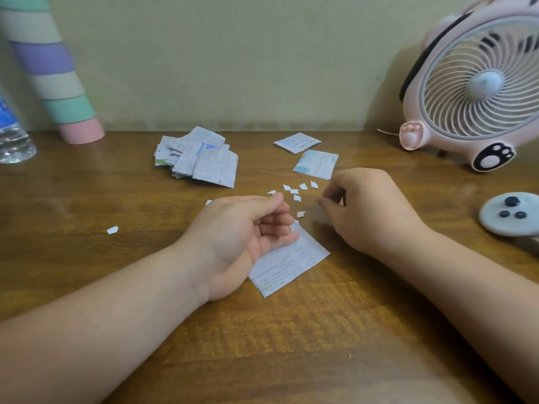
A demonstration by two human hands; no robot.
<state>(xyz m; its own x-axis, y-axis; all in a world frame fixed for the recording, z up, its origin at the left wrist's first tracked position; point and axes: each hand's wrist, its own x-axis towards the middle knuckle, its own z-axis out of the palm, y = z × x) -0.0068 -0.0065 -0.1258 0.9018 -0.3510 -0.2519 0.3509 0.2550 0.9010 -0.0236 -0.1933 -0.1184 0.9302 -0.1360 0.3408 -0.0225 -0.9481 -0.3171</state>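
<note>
A printed paper sheet (pixel 291 265) lies on the wooden table (pixel 291 345) in front of me. My left hand (pixel 242 240) rests on its left part, palm turned up, and its curled fingers hold the sheet's top corner. My right hand (pixel 367 211) hovers just right of it with thumb and fingertips pinched together on a small pale paper scrap (pixel 320 213), which is blurred. Several small white torn scraps (pixel 297 191) lie scattered just beyond my hands. One stray scrap (pixel 112 229) sits far to the left.
A pile of printed paper pieces (pixel 201 160) lies at the back centre, with two folded pieces (pixel 316 164) to its right. A pink fan (pixel 478 83) stands back right, a grey round controller (pixel 510 217) at the right edge. A striped tube (pixel 55 80) and a water bottle (pixel 13 135) are back left.
</note>
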